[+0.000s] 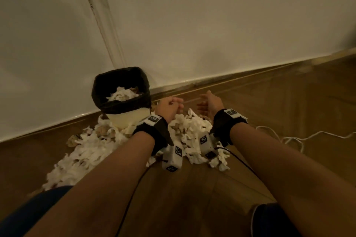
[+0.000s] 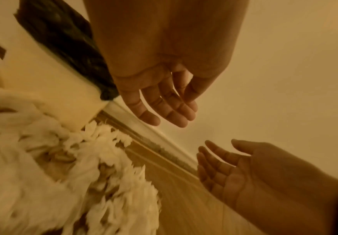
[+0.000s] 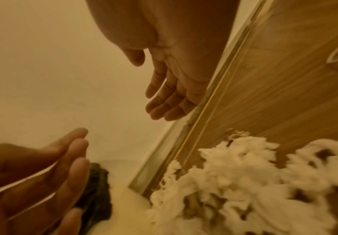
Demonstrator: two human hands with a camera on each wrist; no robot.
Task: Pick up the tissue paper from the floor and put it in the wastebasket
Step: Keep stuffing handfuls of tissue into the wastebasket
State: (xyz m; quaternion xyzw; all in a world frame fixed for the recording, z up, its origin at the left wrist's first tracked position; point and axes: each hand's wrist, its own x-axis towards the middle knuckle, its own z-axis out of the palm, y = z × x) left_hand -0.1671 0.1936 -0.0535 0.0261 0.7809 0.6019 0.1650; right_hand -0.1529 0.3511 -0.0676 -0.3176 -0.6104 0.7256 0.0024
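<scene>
Both my left hand (image 1: 169, 107) and right hand (image 1: 209, 103) hover empty, fingers relaxed, palms facing; the tissue paper (image 1: 188, 127) heaps on the floor directly beneath them, the wastebasket (image 1: 120, 92) beside my left.

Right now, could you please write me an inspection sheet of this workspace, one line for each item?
Surface: wooden floor, bare at right.
Job's things: wastebasket with black liner stands against the wall, already holding tissue; large heap of tissue paper lies on the floor around its base.
Clutter: nothing seen apart from the tissue.
Grippers: left hand and right hand both open and empty, palms facing each other above the heap.
Cables: white cord lies loose on the floor at right; black wires run from the wrist cameras.
Surroundings: white wall with baseboard; the person's knees at the bottom edge.
</scene>
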